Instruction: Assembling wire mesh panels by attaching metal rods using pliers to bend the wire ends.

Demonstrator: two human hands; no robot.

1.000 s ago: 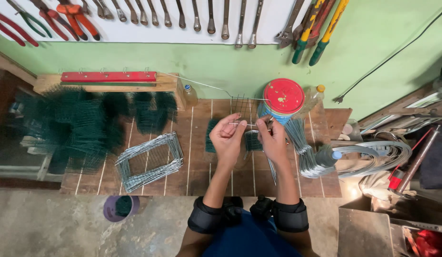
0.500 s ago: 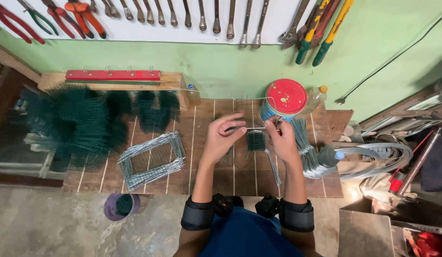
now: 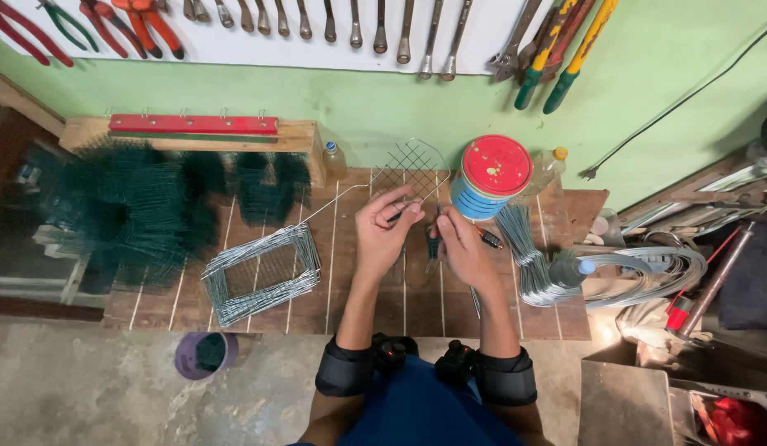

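My left hand [image 3: 385, 230] pinches a bent grey wire frame with a mesh panel [image 3: 410, 168], which stands up over the wooden bench. A long straight end of that wire runs left and down from the hand. My right hand [image 3: 463, 248] is closed around a small pair of pliers with a dark and orange handle [image 3: 488, 239], its jaws at the wire just right of the left fingers. Both forearms reach out from black sleeves at the bottom.
A blue can with a red lid [image 3: 492, 177] stands right of the hands, with cut wire bundles [image 3: 535, 260] and a wire coil [image 3: 657, 273] beyond. A stack of rectangular wire frames [image 3: 261, 272] lies at left, green mesh pieces [image 3: 140, 207] behind. Hand tools hang on the wall [image 3: 350, 21].
The hands dropped slightly toward me and came closer together. The wire frame has been turned, so its mesh panel now stands up behind the fingers.
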